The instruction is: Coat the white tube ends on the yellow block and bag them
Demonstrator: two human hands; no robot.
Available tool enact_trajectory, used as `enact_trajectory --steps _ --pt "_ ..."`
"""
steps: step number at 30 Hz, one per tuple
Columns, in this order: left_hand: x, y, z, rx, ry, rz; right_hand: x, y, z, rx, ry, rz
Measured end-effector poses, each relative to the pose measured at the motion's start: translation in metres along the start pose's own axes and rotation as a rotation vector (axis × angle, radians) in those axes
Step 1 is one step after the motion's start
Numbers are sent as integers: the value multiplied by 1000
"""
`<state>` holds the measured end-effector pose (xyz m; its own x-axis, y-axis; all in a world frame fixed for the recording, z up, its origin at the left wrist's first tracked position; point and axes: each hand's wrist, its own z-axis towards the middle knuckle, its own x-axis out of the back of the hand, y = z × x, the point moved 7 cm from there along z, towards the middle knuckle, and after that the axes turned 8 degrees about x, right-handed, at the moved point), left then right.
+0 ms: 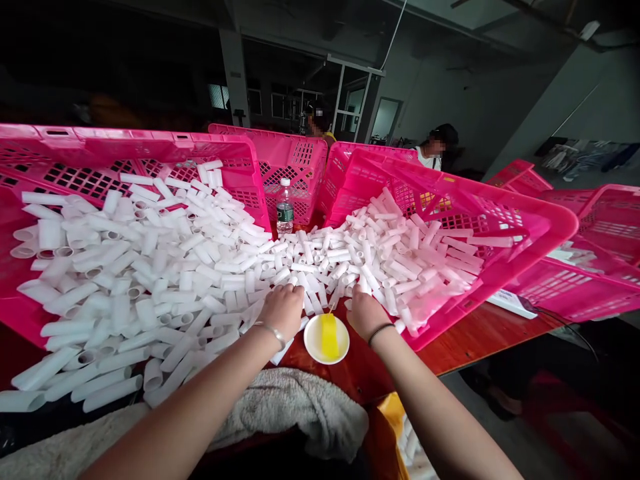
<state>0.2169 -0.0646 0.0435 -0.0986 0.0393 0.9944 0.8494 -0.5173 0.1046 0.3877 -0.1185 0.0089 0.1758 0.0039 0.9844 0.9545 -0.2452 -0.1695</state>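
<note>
My left hand (pixel 283 312), a bracelet at its wrist, reaches into the near edge of a large pile of short white plastic tubes (pixel 150 280). Its fingers are closed at a white tube, partly hidden by the hand. To the right, my right hand (pixel 367 312), with a dark band at the wrist, has its fingers bent around the end of another white tube (pixel 363 285). Between the two hands sits a small white dish (pixel 311 343) bearing a yellow block or sponge (pixel 329 335) with a thin stick at its top.
Tilted pink crates (pixel 530 213) spill tubes from both sides onto the red table (pixel 460 340). A water bottle (pixel 285 207) stands behind the pile. A grey towel (pixel 295 400) lies at the near edge, and a power strip (pixel 510 303) at the right. Two people are farther back.
</note>
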Motion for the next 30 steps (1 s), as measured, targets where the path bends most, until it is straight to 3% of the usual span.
enact_trajectory --steps 3,6,11,17,20,22,26,30 --pt "0 -2 -26 -85 2 -131 0 1 -25 57 -19 -2" --pt "-13 4 -46 -155 -50 -225 -10 -6 -42 128 -68 -5" --pt "-26 11 -54 -206 -92 -226 -17 -13 -57 342 -119 129" --pt "-24 -2 -56 -282 -194 -348 10 6 -83 358 216 654" --pt "-29 -8 -56 -312 -243 -360 0 -5 -95 384 256 982" --pt "-29 -9 -56 -336 -250 -364 -13 -14 -99 344 298 1075" --pt "-27 -10 -54 -356 -257 -313 -23 -31 -107 328 481 913" --pt "-27 -6 -55 -322 -263 -271 -20 -43 -112 502 539 660"
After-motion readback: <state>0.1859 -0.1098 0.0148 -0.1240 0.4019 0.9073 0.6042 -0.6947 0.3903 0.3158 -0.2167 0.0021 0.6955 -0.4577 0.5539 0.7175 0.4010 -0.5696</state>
